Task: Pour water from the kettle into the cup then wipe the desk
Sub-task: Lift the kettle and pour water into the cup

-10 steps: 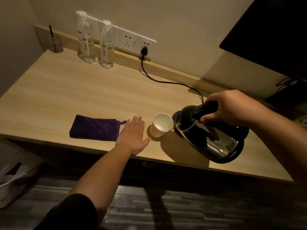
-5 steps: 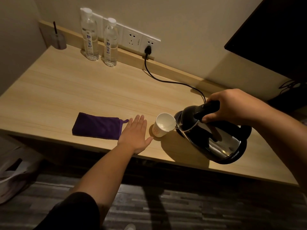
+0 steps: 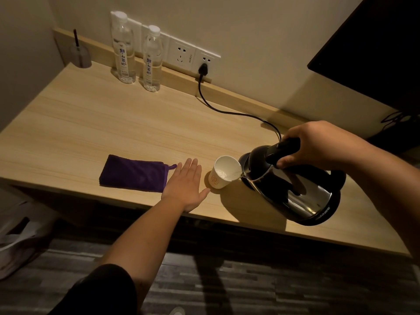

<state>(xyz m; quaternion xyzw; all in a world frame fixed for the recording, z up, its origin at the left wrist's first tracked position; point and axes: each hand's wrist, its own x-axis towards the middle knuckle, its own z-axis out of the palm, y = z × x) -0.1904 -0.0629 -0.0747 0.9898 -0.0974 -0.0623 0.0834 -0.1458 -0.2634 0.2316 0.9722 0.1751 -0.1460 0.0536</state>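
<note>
Fingers of right hand wrapped round tilted kettle handle, spout toward paper cup; left hand flat, spread on counter.

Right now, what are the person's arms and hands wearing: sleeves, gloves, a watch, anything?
Both hands, left hand and right hand, are bare: no gloves, rings or watch visible. Forearms are uncovered. A short black sleeve covers the left upper arm; the right sleeve is out of frame.

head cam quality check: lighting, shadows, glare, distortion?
Head view: dim, warm light; the floor is almost black. Hard shadows fall from the kettle and cup onto the desk, toward the camera. Bright reflections streak the kettle's steel side. Wide-angle bending curves the desk edges. Focus is mostly sharp; the bottles have readable labels.
</note>
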